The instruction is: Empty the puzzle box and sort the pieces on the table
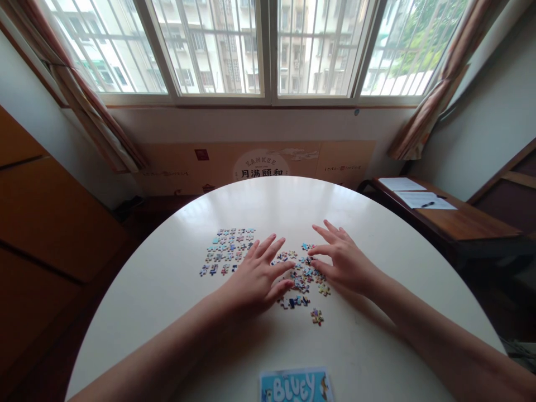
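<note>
A loose pile of jigsaw puzzle pieces (302, 279) lies on the white round table (167, 329). Over the pile's left side is my left hand (262, 276), fingers spread and partly covering pieces. My right hand (343, 254) hovers at the pile's right edge with its fingers apart; the lower fingertips come close to some pieces, and I cannot tell if they touch. To the left, more puzzle pieces (228, 248) are laid out singly in rows, some hidden behind my left hand. One single piece (317, 317) sits apart, nearer to me.
A blue "Bluey" box or card (295, 385) lies at the table's near side. Beyond the right edge, a wooden side table (473, 220) bears papers (425, 200) and a pen. A printed cardboard panel (180, 167) stands under the barred window (213, 50).
</note>
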Demonstrator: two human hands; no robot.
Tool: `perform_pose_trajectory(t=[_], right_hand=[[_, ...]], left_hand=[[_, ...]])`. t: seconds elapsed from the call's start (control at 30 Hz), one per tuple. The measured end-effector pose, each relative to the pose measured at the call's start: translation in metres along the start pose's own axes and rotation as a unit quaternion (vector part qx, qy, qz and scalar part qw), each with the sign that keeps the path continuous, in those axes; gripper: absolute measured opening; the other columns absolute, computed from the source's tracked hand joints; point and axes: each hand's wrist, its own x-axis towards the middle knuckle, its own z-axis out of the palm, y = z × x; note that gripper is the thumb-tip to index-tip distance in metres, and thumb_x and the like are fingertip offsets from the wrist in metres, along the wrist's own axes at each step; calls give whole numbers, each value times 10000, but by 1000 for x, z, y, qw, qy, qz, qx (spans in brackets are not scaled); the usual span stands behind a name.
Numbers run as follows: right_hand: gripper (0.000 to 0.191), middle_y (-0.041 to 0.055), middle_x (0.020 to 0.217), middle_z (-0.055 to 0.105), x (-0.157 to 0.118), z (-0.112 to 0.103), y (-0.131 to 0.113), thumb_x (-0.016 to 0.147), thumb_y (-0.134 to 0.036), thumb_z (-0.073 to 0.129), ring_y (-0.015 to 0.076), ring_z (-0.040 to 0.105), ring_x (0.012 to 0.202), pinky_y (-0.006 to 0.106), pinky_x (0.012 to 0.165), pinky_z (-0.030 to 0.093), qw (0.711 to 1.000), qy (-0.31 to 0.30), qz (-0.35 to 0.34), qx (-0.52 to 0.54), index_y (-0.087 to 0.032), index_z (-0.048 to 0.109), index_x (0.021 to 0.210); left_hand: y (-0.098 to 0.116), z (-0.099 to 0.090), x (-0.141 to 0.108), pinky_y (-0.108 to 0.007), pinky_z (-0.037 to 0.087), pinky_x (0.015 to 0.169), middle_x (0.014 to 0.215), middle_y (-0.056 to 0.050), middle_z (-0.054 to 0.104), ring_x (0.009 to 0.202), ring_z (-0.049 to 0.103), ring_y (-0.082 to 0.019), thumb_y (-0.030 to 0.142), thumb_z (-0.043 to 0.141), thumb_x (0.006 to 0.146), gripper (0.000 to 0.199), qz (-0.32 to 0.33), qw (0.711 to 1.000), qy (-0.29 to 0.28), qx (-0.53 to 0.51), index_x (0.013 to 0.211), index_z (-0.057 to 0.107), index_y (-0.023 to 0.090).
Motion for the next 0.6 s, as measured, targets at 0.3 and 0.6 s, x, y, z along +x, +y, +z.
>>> perform_pose_trajectory(t=[0.3, 0.6], right_hand=[[132, 17, 1541, 387, 1, -1, -3, 873, -347, 660, 333, 205, 1502, 657, 1172, 201, 1000, 16, -3, -16, -285, 774, 903], [200, 66, 1524, 411, 4, -4, 7, 884, -391, 651, 314, 205, 1508, 610, 1187, 242, 992, -8, 66, 107, -241, 780, 910]], left_hand=[[1, -2, 1, -661, 245, 1142, 1609, -40, 304, 1478, 219, -388, 498, 469, 992, 360, -8, 1000, -11, -8, 1274, 639, 354], [2, -3, 1, -677, 252, 1124, 1602, -86, 307, 1471, 220, -412, 476, 473, 991, 364, -8, 1000, -22, -8, 1276, 636, 319]])
